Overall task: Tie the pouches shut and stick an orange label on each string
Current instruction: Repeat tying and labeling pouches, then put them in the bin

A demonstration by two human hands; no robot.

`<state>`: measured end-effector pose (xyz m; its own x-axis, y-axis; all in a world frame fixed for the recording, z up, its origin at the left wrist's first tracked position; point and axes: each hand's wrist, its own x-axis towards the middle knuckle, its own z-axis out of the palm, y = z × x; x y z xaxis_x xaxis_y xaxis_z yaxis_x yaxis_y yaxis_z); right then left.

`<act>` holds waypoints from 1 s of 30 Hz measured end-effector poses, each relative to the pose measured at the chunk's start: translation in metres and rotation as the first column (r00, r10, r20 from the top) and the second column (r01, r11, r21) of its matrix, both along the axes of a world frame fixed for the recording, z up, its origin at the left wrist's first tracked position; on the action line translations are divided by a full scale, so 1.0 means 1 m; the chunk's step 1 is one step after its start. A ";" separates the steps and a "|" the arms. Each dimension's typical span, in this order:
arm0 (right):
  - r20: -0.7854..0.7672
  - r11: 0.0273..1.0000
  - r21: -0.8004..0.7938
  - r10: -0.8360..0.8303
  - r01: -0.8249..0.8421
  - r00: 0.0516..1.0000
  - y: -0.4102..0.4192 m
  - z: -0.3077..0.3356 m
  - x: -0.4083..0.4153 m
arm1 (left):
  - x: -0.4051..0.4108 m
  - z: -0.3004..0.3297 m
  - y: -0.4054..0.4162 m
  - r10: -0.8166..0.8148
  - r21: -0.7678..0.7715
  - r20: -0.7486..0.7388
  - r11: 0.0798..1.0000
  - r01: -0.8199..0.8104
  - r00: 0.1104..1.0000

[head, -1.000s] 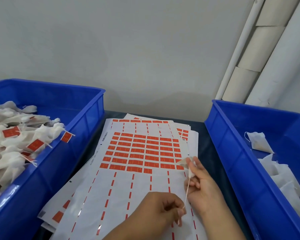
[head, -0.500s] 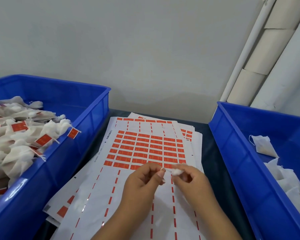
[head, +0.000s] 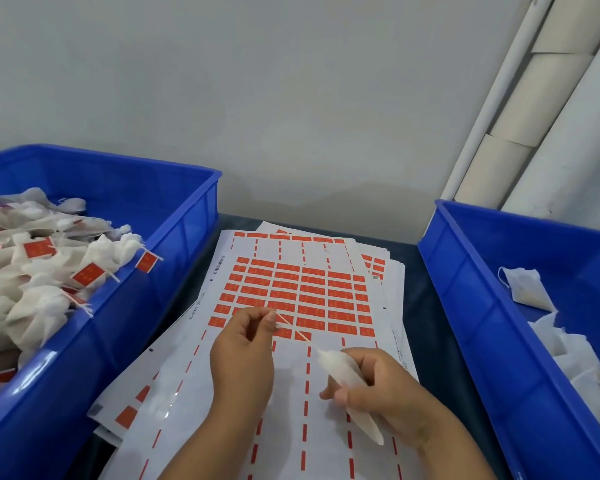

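My right hand (head: 385,393) grips a white pouch (head: 343,379), which lies slanted across its fingers above the label sheets. A thin string (head: 293,329) runs taut from the pouch's upper end up and left to my left hand (head: 246,355), which pinches its free end between thumb and fingertips. Under both hands lies the top sheet of orange labels (head: 302,296), its lower rows peeled bare. No label is visible on this string.
A blue bin (head: 174,237) at the left holds several tied pouches with orange labels (head: 87,275). A blue bin (head: 471,306) at the right holds several untied white pouches (head: 527,285). More label sheets are stacked underneath. White pipes stand at the back right.
The hands, close together half a second ago, have drawn apart. My left hand has pulled the string up and left. My right hand has moved down and right with the pouch.
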<state>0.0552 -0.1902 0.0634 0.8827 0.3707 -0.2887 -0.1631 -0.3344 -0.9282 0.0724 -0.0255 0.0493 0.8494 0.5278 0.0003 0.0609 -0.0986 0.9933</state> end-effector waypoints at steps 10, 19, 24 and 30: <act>-0.113 0.719 0.480 -0.517 0.502 0.848 -0.006 -0.012 0.009 | -0.007 -0.012 -0.009 -0.527 0.441 -0.257 0.682 0.584 0.810; 0.356 0.913 -0.112 -0.331 0.392 0.874 0.004 -0.026 0.007 | -0.017 -0.007 -0.010 -0.603 0.632 -0.004 0.617 0.469 0.798; 0.369 0.939 -0.275 -0.098 0.209 0.924 0.011 -0.022 0.004 | -0.013 -0.008 -0.011 -0.520 0.516 0.043 0.742 0.427 0.853; 0.333 0.966 -0.239 -0.016 0.101 0.943 0.013 -0.019 0.000 | -0.011 -0.009 -0.013 -0.463 0.296 -0.024 0.843 0.449 0.886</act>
